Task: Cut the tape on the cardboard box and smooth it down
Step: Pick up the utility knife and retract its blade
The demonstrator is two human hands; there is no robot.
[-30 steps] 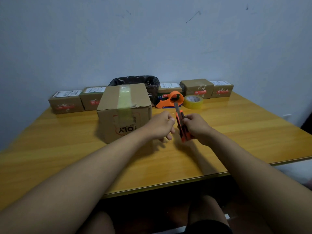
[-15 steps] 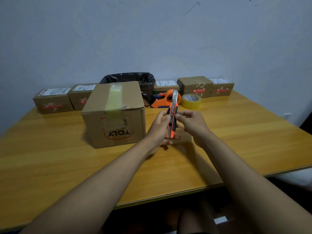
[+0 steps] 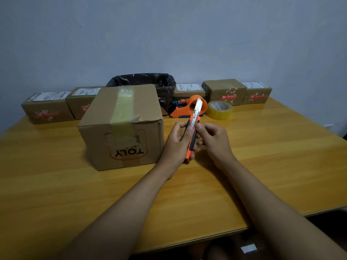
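Orange and black, the utility knife is held above the wooden table, just to the right of the cardboard box. Its long axis is nearly upright, tilted slightly right, with the extended blade pointed up and away toward the wall. The handle is grasped by the left hand, fingers wrapped round it and thumb laid along its front. The right hand is set against the knife's right side, thumb and forefinger pinched at the slider near the top of the handle. Both forearms are stretched forward over the table. A strip of yellowish tape is seen running over the box's top and down its near face. Compared with half a second earlier, the blade is seen pushed further out.
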